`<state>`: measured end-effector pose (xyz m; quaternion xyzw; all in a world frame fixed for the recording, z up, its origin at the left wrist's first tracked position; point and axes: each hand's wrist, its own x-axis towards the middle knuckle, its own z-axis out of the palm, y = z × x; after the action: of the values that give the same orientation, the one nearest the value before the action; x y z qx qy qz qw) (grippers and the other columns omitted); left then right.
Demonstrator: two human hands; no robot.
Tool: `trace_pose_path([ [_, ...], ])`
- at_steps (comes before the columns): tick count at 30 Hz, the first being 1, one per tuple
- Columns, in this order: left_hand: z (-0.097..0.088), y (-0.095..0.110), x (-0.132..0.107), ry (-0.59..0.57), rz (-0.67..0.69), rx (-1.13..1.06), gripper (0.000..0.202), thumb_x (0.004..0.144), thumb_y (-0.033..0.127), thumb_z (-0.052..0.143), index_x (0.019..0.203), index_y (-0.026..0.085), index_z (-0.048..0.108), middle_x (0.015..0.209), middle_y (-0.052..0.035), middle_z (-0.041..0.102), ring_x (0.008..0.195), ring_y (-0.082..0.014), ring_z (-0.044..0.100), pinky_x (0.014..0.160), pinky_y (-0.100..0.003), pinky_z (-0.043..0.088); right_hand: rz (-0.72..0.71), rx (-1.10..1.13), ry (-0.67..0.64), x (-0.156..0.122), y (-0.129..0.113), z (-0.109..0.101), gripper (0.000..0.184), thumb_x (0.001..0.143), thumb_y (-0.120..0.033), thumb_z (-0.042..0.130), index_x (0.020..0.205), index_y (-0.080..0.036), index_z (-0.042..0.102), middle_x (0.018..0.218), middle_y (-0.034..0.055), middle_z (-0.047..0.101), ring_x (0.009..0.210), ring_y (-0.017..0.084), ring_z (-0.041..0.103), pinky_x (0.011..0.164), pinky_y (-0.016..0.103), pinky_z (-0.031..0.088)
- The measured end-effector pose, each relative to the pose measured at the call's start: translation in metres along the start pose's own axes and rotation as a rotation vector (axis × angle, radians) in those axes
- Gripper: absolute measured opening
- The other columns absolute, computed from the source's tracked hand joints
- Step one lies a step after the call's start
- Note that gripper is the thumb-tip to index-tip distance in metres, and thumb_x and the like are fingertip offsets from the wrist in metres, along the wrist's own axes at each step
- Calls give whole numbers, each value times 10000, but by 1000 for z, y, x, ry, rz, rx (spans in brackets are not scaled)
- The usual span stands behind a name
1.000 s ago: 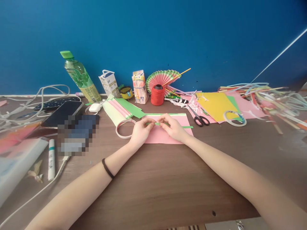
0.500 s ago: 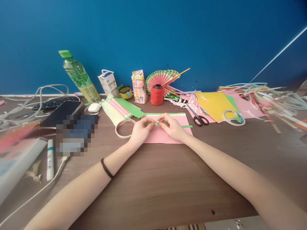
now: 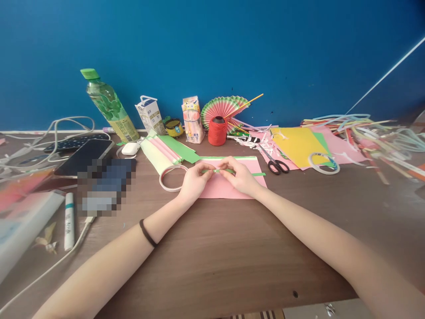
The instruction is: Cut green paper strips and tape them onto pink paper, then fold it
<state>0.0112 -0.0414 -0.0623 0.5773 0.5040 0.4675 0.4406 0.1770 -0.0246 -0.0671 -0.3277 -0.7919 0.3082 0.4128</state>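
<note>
A thin green paper strip (image 3: 258, 174) is pinched between the fingertips of my left hand (image 3: 195, 178) and my right hand (image 3: 239, 178), which almost meet. Its right end sticks out beyond my right hand. Both hands are over a sheet of pink paper (image 3: 223, 190) with a green and white far edge. Just left of my left hand lies a roll of tape (image 3: 161, 180). Behind it are pleated green and pink papers (image 3: 163, 153). Black-handled scissors (image 3: 278, 166) rest to the right of the pink sheet.
Along the blue wall stand a green-capped bottle (image 3: 111, 110), a milk carton (image 3: 151, 116), a decorated box (image 3: 192, 124), red thread (image 3: 217, 133) and a folded paper fan (image 3: 215, 106). Left are phones, cables and a marker (image 3: 69, 221). Right are yellow paper (image 3: 294, 144), another tape roll (image 3: 310, 164) and loose strips.
My fingertips have shifted very slightly on the green strip, and its right end sits a touch further left. Otherwise everything looks the same.
</note>
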Motion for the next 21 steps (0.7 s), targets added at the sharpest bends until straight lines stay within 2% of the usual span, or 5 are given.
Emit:
trace_pose_path([
  [10, 0, -4, 2, -14, 29, 34, 127, 699, 237, 568, 781, 168, 636, 720, -19, 640, 710, -155, 579, 744, -293, 433, 18, 5, 1, 0, 3, 1, 139, 805, -161, 469, 935, -207, 487, 920, 30, 590, 870, 146, 585, 786, 314, 468],
  [21, -1, -5, 2, -26, 57, 93, 149, 716, 256, 556, 797, 161, 639, 760, -33, 652, 719, -156, 580, 736, -289, 436, 45, -10, 1, 1, 1, 0, 127, 805, -164, 477, 927, -197, 487, 866, 18, 578, 789, 128, 571, 734, 281, 457],
])
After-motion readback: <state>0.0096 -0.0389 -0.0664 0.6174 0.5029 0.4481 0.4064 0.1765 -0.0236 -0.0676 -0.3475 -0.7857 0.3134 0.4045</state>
